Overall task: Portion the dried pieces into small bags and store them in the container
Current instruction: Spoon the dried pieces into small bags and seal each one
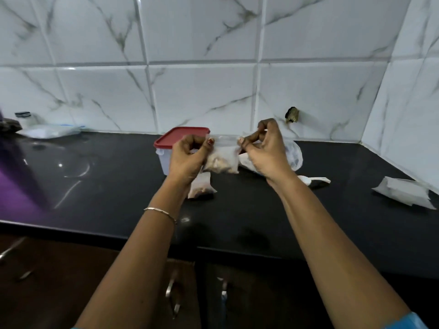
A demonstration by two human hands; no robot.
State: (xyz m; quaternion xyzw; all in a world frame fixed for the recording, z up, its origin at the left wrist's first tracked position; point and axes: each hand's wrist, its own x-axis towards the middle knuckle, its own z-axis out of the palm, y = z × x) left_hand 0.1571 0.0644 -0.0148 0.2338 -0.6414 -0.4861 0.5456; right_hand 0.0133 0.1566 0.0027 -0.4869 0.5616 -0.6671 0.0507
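Note:
A small clear bag (223,160) holding pale dried pieces hangs above the black counter. My left hand (187,157) pinches its top left corner and my right hand (263,150) pinches the top right corner, stretching the bag's mouth flat between them. A second filled small bag (202,186) lies on the counter below my left wrist. The container (166,157), translucent with a red lid (180,136) on it, stands just behind my left hand. A larger clear bag (294,155) lies behind my right hand, partly hidden.
A white spoon (313,179) lies right of the bags. A flat white packet (403,192) lies at the far right near the tiled corner wall. More plastic bags (47,132) and a jar sit at the back left. The counter's front edge (118,236) runs above cabinet doors.

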